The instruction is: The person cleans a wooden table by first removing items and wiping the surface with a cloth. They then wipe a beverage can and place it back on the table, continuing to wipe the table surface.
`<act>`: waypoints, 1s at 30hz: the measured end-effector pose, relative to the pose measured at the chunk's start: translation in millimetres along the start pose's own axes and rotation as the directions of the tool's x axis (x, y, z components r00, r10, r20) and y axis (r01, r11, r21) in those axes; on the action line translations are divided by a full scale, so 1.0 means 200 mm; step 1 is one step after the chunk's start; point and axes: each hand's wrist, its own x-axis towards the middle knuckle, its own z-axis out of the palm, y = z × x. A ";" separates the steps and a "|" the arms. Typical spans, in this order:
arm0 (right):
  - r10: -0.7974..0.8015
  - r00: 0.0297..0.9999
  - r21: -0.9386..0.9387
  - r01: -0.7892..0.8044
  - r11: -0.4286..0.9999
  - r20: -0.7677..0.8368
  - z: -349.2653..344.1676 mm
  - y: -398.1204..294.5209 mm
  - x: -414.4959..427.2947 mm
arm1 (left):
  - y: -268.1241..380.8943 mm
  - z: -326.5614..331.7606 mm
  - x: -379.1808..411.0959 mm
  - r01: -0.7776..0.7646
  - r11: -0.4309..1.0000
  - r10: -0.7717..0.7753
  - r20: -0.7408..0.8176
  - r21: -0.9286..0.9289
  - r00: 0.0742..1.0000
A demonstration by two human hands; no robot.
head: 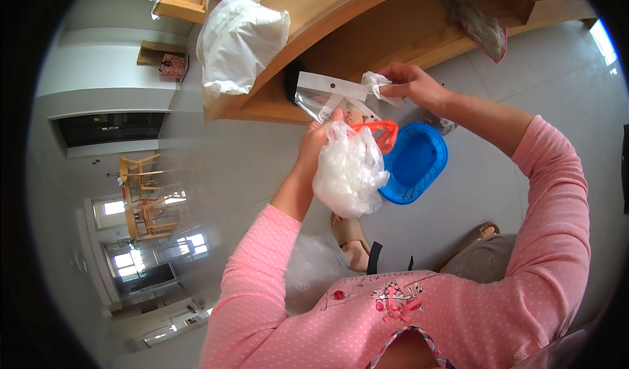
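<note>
My left hand [317,140] grips a bunch of plastic bags: a clear, crumpled one [349,177] hangs below it. A red plastic handle or bag loop [388,135] sticks out at its right. Beyond the fingers extends a flat clear packaging bag [334,86] with a white header strip and a punched hole. In my right hand [410,84] is a crumpled white piece [376,80], tissue or thin plastic, pinched between thumb and fingers close to the header strip. Under the hands a blue plastic basket [417,160] stands on the floor, partly covered by the clear bag.
A wooden cabinet [354,40] with an open lower shelf is in front of me. On its top sits a full white plastic bag [241,45]. A grey cloth [481,30] hangs over the shelf edge. A dark bundle [441,123] lies behind the basket. Wooden chairs [142,197] stand far left.
</note>
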 end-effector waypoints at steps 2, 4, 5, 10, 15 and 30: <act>0.037 0.999 0.049 -0.039 0.998 0.033 0.02 -0.04 -0.02 | 0.01 0.03 -0.01 -0.005 0.999 0.008 0.067 -0.053 0.998; 0.058 0.992 0.150 -0.075 0.986 0.115 0.05 -0.05 -0.02 | 0.00 0.03 0.00 -0.007 1.000 0.009 0.084 -0.023 0.996; 0.034 0.992 0.164 -0.054 0.985 0.123 0.07 -0.05 -0.03 | 0.00 0.03 0.01 -0.009 1.000 0.010 0.092 -0.008 0.996; 0.112 0.976 0.366 -0.174 0.914 0.185 0.14 -0.13 -0.09 | -0.01 0.02 0.02 -0.100 0.988 0.090 0.091 0.114 0.992; -0.103 0.987 -0.091 0.114 0.989 0.122 0.21 -0.13 -0.11 | -0.02 0.04 0.03 -0.112 0.975 0.109 0.026 0.194 0.994; -0.103 0.988 -0.158 0.121 0.980 0.115 -0.03 -0.04 0.00 | -0.03 0.03 0.02 -0.083 0.983 0.069 0.090 0.163 0.994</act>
